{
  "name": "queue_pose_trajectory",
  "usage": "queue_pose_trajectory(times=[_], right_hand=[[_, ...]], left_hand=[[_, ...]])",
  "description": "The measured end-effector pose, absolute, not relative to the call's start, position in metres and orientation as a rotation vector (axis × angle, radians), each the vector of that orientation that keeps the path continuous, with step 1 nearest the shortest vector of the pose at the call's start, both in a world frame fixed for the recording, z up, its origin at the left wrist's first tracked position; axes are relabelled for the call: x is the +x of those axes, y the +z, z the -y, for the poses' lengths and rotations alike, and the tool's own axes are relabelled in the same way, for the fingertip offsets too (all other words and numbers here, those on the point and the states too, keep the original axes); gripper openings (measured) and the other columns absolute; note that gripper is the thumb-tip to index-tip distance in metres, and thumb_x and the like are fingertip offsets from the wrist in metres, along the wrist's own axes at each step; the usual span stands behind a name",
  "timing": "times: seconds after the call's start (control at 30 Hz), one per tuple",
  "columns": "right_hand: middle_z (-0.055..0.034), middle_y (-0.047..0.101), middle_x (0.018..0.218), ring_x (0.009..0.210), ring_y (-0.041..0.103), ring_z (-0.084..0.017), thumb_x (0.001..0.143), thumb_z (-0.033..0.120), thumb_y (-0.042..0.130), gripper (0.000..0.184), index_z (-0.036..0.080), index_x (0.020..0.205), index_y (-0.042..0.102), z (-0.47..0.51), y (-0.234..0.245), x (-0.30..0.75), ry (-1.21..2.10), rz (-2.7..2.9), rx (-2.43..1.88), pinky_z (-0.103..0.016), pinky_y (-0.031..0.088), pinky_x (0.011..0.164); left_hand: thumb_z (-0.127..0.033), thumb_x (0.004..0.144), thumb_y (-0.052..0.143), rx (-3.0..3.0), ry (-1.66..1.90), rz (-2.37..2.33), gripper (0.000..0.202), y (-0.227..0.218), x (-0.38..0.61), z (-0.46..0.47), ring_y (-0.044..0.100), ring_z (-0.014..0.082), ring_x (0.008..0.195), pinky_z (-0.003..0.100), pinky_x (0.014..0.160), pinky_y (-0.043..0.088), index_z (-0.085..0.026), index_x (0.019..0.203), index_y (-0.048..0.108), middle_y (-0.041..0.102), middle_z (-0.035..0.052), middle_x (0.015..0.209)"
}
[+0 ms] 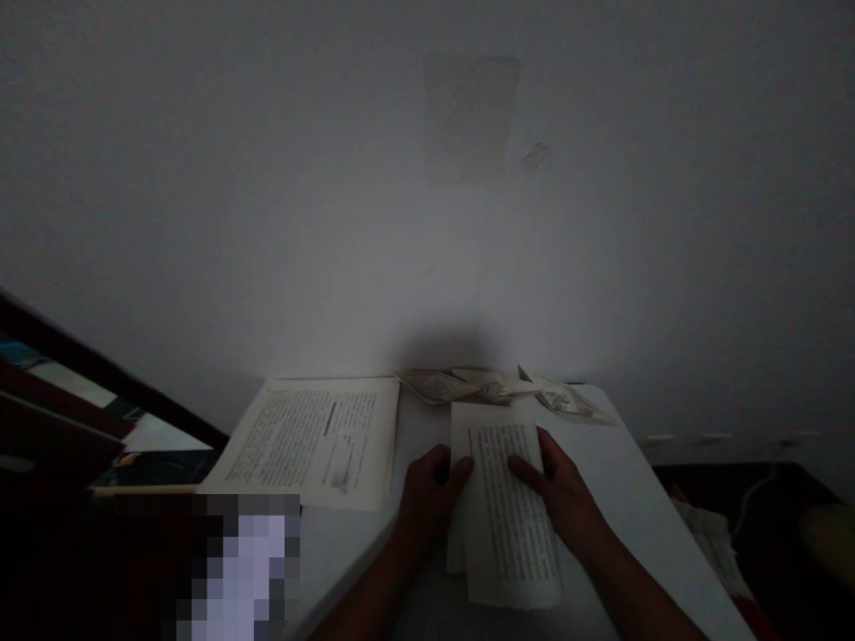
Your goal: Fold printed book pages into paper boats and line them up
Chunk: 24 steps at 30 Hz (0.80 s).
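Observation:
A printed paper sheet (511, 507), folded lengthwise, lies on the white table (641, 499) in front of me. My left hand (427, 494) grips its left edge, thumb on top. My right hand (565, 490) presses on the sheet's right side with the thumb across the text and the fingers curled around the edge. Both hands are closed on the sheet.
An open printed booklet (313, 441) lies to the left on the table. Several folded paper pieces (468, 385) and another (567, 399) sit along the wall at the table's far edge. A dark shelf with things (60, 401) is at left. A white wall rises behind.

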State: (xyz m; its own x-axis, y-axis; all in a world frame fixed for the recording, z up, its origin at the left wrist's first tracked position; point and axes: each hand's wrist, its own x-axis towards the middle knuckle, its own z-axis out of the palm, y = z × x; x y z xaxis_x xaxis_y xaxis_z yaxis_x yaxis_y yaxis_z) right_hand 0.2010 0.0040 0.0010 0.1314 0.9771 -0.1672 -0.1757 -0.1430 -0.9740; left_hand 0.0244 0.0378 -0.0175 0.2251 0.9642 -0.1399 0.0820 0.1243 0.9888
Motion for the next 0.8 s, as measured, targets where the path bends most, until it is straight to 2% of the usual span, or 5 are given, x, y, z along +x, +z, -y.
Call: queue_pose_trajectory(times=[0.13, 0.23, 0.43, 0.63, 0.8], right_hand=[[-0.011, 0.071, 0.106, 0.091, 0.069, -0.028, 0.073, 0.041, 0.072, 0.063, 0.022, 0.125, 0.043, -0.005, -0.003, 0.205, 1.293, 0.779, -1.217, -0.043, 0.055, 0.077], [-0.0097, 0.072, 0.104, 0.09, 0.069, -0.027, 0.072, 0.042, 0.073, 0.061, 0.021, 0.123, 0.045, -0.003, -0.007, 0.203, 1.243, 0.765, -1.227, -0.042, 0.054, 0.079], [-0.0099, 0.072, 0.103, 0.089, 0.069, -0.027, 0.074, 0.043, 0.071, 0.058, 0.021, 0.122, 0.047, 0.0, -0.009, 0.197, 1.154, 0.835, -1.311, -0.04, 0.055, 0.075], [-0.0101, 0.071, 0.108, 0.099, 0.067, -0.028, 0.076, 0.044, 0.068, 0.058, 0.021, 0.124, 0.045, 0.001, -0.013, 0.196, 1.113, 0.881, -1.358, -0.038, 0.056, 0.076], [-0.0107, 0.07, 0.109, 0.101, 0.066, -0.03, 0.075, 0.044, 0.068, 0.058, 0.021, 0.123, 0.046, 0.002, -0.015, 0.195, 1.039, 0.926, -1.423, -0.043, 0.054, 0.083]], left_hand=[[-0.056, 0.077, 0.057, 1.289, 0.883, -1.152, 0.044, -0.022, 0.023, -0.037, 0.043, 0.0109, 0.054, 0.022, 0.048, 0.032, -0.017, 0.062, 0.044, 0.042, -0.0032, 0.057], [-0.057, 0.078, 0.055, 1.303, 0.886, -1.161, 0.045, -0.024, 0.022, -0.036, 0.042, 0.011, 0.054, 0.022, 0.048, 0.032, -0.017, 0.061, 0.043, 0.041, -0.0033, 0.057], [-0.055, 0.082, 0.051, 1.281, 0.915, -1.077, 0.042, -0.019, 0.023, -0.033, 0.051, 0.0146, 0.064, 0.024, 0.057, 0.04, -0.014, 0.077, 0.055, 0.055, 0.0021, 0.07], [-0.055, 0.084, 0.048, 1.354, 0.937, -1.139, 0.042, -0.019, 0.024, -0.033, 0.05, 0.0148, 0.065, 0.024, 0.057, 0.04, -0.015, 0.075, 0.053, 0.053, 0.0016, 0.068], [-0.055, 0.087, 0.043, 1.432, 0.927, -1.166, 0.042, -0.018, 0.024, -0.032, 0.051, 0.0158, 0.065, 0.025, 0.059, 0.042, -0.016, 0.074, 0.052, 0.053, 0.0013, 0.065]])
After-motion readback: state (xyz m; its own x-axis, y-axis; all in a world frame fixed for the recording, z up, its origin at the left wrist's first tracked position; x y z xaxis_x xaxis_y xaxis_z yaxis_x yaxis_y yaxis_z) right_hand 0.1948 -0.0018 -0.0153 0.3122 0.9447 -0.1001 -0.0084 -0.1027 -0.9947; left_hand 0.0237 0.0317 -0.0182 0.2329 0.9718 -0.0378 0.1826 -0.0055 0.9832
